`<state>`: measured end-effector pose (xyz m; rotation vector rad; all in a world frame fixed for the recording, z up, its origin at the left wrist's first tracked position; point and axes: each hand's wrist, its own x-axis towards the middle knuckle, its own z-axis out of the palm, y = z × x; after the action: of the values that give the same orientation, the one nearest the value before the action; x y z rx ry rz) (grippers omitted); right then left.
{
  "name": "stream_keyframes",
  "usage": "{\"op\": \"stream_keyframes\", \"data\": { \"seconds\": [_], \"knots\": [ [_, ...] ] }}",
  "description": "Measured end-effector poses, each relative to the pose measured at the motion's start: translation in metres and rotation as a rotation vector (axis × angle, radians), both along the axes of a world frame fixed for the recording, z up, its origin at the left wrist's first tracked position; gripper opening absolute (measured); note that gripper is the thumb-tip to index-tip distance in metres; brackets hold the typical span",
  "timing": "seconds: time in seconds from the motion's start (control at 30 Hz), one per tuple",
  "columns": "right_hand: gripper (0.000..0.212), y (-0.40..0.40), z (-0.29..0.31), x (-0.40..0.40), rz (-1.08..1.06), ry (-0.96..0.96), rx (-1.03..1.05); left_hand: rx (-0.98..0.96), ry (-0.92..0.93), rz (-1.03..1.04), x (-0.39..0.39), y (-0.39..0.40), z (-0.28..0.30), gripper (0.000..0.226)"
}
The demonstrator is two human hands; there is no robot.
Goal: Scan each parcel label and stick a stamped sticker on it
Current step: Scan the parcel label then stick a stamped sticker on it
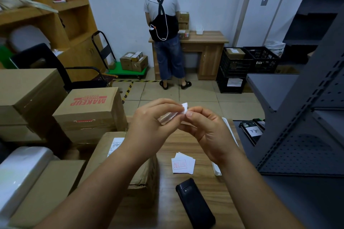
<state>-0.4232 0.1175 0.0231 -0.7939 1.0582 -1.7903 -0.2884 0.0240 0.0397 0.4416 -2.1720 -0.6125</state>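
Fingers [183, 112] of both hands pinch shut on one white sticker [185, 109], peeling it from its backing above the surface [188, 188].
Left hand [149, 126] steadies the backing, right hand [206, 130] lifts the corner; peeling slowly should avoid curling before pressing it onto the labelled parcel [119, 156] below; stamped stickers [183, 165] and scanner [195, 204] lie beside.

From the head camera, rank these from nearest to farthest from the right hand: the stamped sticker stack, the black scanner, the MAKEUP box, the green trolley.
Measured from the right hand:
1. Stamped sticker stack, on the desk just below the hand.
2. Black scanner, on the desk nearer the camera.
3. MAKEUP box, off to the left.
4. Green trolley, on the floor across the room.
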Motion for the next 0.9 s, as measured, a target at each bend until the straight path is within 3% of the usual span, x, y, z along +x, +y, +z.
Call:
{"op": "stream_keyframes", "data": {
  "seconds": [0.33,0.9],
  "knots": [
    [0.016,-0.012,-0.001,0.006,0.011,0.047,-0.051,0.148,0.041,-0.067,0.010,-0.011,0.008,0.013],
    [0.014,-0.011,0.002,0.017,-0.054,0.091,-0.034,0.089,-0.023,-0.104,0.017,-0.020,0.008,0.013]
  ]
}}
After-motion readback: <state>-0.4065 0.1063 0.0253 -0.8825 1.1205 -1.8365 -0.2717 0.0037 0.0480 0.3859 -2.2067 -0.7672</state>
